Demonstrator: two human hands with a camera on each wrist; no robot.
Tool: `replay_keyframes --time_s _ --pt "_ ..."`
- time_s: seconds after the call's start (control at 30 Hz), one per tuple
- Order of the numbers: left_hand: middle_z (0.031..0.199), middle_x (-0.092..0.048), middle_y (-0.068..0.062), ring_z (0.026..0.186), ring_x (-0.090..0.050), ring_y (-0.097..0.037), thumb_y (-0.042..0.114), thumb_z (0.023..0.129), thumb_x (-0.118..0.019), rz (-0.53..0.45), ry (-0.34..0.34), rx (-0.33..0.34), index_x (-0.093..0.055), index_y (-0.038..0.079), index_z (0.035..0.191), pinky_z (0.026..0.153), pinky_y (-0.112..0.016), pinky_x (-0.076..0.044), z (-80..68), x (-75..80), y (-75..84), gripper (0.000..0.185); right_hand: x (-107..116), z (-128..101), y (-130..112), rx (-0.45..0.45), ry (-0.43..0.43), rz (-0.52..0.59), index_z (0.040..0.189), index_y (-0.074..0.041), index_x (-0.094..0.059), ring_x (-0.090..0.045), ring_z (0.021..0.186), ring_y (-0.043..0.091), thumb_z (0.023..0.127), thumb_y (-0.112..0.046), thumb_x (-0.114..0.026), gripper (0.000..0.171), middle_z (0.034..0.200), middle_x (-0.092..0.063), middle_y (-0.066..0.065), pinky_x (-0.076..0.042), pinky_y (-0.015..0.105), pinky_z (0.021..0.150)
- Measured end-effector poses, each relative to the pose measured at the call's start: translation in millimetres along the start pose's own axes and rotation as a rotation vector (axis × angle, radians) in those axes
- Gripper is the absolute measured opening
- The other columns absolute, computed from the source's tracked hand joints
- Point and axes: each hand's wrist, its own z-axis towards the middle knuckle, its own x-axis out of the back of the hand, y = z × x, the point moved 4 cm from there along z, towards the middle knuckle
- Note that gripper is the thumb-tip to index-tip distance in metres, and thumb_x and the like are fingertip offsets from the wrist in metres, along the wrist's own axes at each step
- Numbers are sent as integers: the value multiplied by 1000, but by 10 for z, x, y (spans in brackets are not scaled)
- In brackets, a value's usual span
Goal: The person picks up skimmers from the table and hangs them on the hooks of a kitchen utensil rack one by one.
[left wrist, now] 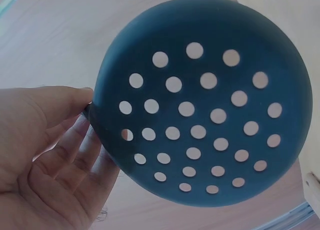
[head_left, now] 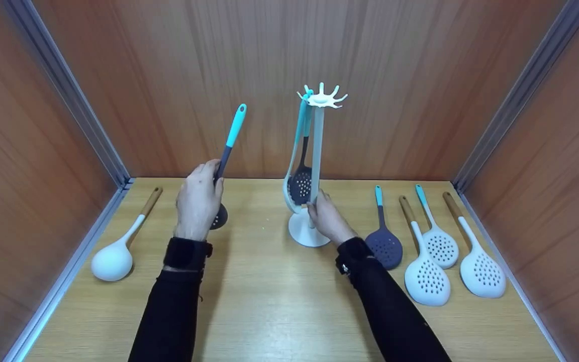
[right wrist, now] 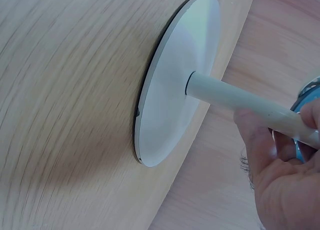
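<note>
Looking light, stiff and slightly slippery, the dark skimmer (left wrist: 202, 98) is at nine o'clock from the stand (head_left: 318, 151), best held by the slim neck that the left grip (head_left: 198, 203) pinches while the right grip (head_left: 328, 218) clasps the stand.

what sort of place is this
Probably a staged work booth rather than a real kitchen: wood-grain panels wall in a table on three visible sides, with kitchen utensils laid out around a white stand.
</note>
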Motion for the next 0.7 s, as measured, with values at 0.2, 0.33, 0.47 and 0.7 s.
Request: replay_keyframes --time_s 0.2,0.33,0.47,0.7 --pt "129 -82 -23 118 -82 -46 7 113 -75 -12 23 -41 -71 3 155 97 -65 -69 -29 47 99 42 11 -19 -20 12 7 4 164 9 -50 -63 152 49 121 -6 -56 46 155 -66 34 -53 62 133" --pt "129 -82 -23 117 -83 -45 8 114 -76 -23 31 -54 -71 3 155 96 -64 -69 -50 80 168 42 9 -25 -13 -3 2 15 166 8 -49 -62 154 48 122 -7 -55 47 157 -64 34 -54 61 133" --pt "131 -82 -22 117 -83 -45 9 114 -76 -23 36 -60 -70 4 156 95 -63 -70 -69 103 232 43 4 -17 -2 -14 -3 24 168 6 -47 -61 156 48 123 -8 -55 49 161 -63 33 -52 59 135" --pt "136 -81 -23 121 -83 -44 10 115 -75 -33 42 -68 -69 4 159 100 -61 -71 -98 143 331 44 5 -12 -13 -35 -21 31 170 4 -46 -61 157 46 123 -7 -54 49 162 -62 31 -54 58 135"
